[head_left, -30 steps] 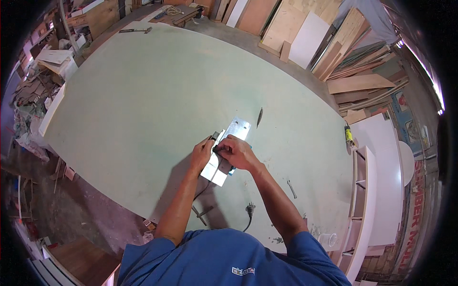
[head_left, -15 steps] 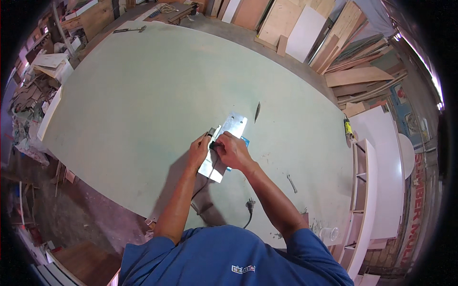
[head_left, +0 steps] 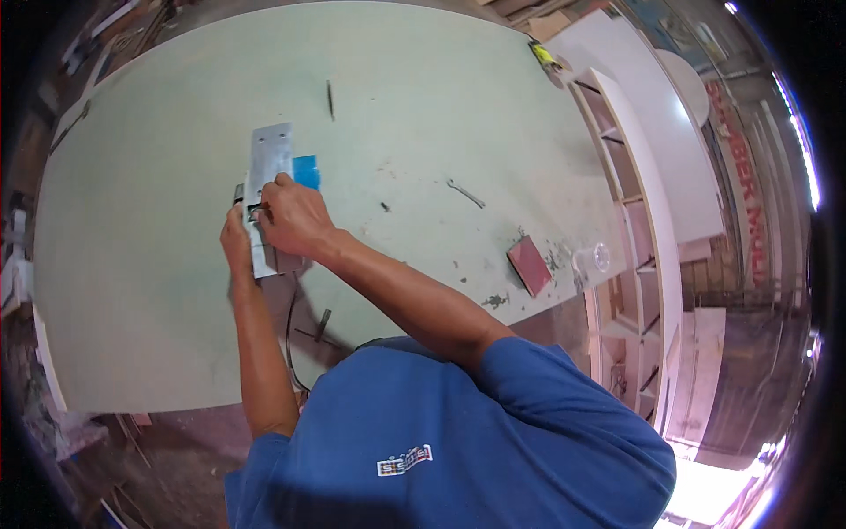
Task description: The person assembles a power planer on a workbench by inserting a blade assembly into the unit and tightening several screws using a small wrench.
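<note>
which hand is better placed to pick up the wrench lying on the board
Right. The right hand lies nearer the wrench, on its side; the left hand is on the far side of the metal plate.

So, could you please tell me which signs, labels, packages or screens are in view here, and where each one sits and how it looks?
Wall sign: far right, past the white shelf unit; a pale upright band with large red lettering.
Shirt badge: on the blue shirt at the bottom; a small white-and-red patch.
Yellow object: at the green board's top right edge; too small to tell whether it is a package.
No screens show.
</note>
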Action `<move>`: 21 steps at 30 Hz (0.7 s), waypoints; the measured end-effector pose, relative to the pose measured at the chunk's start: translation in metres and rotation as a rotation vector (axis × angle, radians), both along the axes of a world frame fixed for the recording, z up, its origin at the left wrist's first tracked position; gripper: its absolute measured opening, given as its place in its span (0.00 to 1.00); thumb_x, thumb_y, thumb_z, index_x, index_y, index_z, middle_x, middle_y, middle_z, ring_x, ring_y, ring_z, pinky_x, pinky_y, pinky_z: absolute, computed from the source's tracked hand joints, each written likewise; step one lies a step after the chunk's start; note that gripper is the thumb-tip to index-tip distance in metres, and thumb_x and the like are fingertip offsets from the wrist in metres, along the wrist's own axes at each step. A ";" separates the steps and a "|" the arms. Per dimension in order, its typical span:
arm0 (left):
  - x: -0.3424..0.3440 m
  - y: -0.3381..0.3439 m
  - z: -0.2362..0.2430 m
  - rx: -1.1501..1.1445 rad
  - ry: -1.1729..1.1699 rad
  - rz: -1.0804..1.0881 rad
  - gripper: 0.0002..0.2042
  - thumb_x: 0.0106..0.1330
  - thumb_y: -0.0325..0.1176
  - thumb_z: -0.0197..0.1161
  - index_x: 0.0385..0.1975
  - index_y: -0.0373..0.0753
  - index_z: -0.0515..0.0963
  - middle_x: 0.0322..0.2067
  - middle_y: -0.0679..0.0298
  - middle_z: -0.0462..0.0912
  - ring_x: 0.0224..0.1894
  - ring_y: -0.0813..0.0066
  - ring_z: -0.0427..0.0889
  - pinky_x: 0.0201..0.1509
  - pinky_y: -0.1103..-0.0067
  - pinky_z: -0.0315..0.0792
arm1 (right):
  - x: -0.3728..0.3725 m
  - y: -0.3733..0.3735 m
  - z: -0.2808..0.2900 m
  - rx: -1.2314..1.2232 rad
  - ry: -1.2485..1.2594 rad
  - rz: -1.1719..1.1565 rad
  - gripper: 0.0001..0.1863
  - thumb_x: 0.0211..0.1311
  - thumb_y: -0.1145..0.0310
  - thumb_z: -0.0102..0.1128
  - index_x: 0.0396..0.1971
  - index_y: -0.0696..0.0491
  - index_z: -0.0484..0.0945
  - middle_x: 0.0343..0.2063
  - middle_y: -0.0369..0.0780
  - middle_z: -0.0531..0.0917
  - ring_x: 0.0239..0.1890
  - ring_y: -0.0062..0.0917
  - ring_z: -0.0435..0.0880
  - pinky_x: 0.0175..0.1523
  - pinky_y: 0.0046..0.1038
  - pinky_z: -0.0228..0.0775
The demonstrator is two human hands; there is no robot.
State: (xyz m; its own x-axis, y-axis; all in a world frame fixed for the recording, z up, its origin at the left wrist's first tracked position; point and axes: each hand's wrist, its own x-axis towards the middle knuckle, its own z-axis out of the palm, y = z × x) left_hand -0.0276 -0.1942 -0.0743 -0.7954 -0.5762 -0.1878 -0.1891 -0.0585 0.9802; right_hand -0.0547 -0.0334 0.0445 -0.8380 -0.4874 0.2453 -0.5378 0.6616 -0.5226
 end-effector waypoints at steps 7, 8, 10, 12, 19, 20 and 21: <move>-0.002 -0.016 -0.017 0.311 -0.041 0.036 0.24 0.72 0.50 0.59 0.43 0.30 0.84 0.37 0.62 0.85 0.37 0.74 0.82 0.43 0.75 0.75 | -0.021 0.244 -0.056 -0.111 -0.323 -0.385 0.10 0.63 0.67 0.66 0.37 0.59 0.83 0.35 0.48 0.88 0.37 0.37 0.86 0.45 0.37 0.77; -0.004 -0.018 -0.023 0.303 -0.042 0.045 0.24 0.71 0.50 0.59 0.43 0.30 0.84 0.36 0.62 0.85 0.36 0.74 0.82 0.42 0.75 0.75 | -0.016 0.284 -0.064 0.092 -0.314 -0.469 0.12 0.63 0.65 0.66 0.37 0.60 0.83 0.33 0.47 0.87 0.37 0.34 0.86 0.44 0.35 0.77; 0.001 -0.015 -0.021 0.344 -0.046 0.061 0.24 0.72 0.50 0.60 0.43 0.30 0.84 0.36 0.62 0.85 0.36 0.74 0.81 0.43 0.76 0.75 | 0.004 0.325 -0.070 0.172 -0.380 -0.561 0.12 0.60 0.62 0.66 0.36 0.55 0.84 0.32 0.48 0.88 0.38 0.42 0.87 0.45 0.41 0.77; 0.003 -0.008 -0.009 0.378 -0.043 0.077 0.23 0.72 0.49 0.60 0.43 0.30 0.84 0.36 0.62 0.85 0.37 0.74 0.81 0.44 0.76 0.75 | 0.017 0.331 -0.075 0.136 -0.442 -0.565 0.12 0.60 0.62 0.66 0.37 0.55 0.84 0.32 0.47 0.88 0.38 0.41 0.87 0.45 0.40 0.77; 0.008 -0.017 -0.015 -0.311 0.010 0.003 0.20 0.78 0.44 0.52 0.43 0.30 0.83 0.39 0.54 0.88 0.44 0.66 0.83 0.51 0.69 0.75 | -0.007 0.221 -0.107 -0.094 -0.421 -0.419 0.16 0.61 0.60 0.67 0.43 0.54 0.82 0.35 0.45 0.86 0.40 0.36 0.85 0.47 0.36 0.76; 0.011 -0.022 -0.017 -0.590 0.028 -0.059 0.20 0.79 0.43 0.51 0.43 0.30 0.83 0.40 0.52 0.88 0.44 0.65 0.83 0.52 0.68 0.75 | -0.014 0.202 -0.110 -0.098 -0.387 -0.404 0.16 0.61 0.61 0.67 0.45 0.55 0.81 0.36 0.44 0.85 0.39 0.33 0.85 0.48 0.34 0.76; 0.009 -0.016 -0.016 -0.551 0.058 -0.058 0.20 0.78 0.43 0.51 0.43 0.29 0.82 0.39 0.53 0.88 0.44 0.66 0.83 0.51 0.68 0.75 | -0.018 0.192 -0.118 -0.081 -0.313 -0.408 0.19 0.60 0.60 0.68 0.48 0.53 0.80 0.38 0.44 0.85 0.41 0.35 0.84 0.50 0.37 0.75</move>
State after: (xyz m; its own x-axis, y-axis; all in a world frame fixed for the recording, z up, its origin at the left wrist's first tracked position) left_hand -0.0185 -0.2101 -0.0898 -0.8286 -0.5322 0.1739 -0.1218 0.4745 0.8718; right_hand -0.0727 0.1585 -0.0732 -0.9951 -0.0953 -0.0247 -0.0537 0.7358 -0.6751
